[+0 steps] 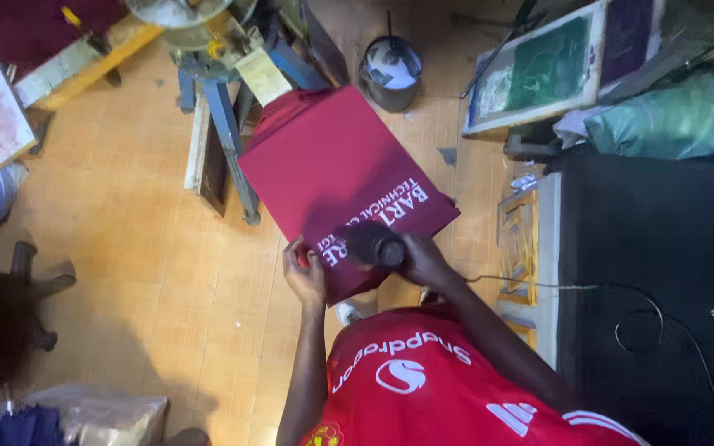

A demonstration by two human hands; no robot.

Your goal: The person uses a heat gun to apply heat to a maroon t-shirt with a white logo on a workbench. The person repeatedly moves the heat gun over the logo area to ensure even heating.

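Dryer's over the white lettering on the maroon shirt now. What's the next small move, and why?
Probably sweep the black dryer in the right hand slowly along the white lettering toward its far end. It sits over the near letters only, while the left hand pins the near edge of the maroon shirt flat on the board.

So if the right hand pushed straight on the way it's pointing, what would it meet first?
The right hand holds a dark heat tool aimed left over the maroon cloth; going on, it would probably meet the left hand at the cloth's edge, though depth is unclear.
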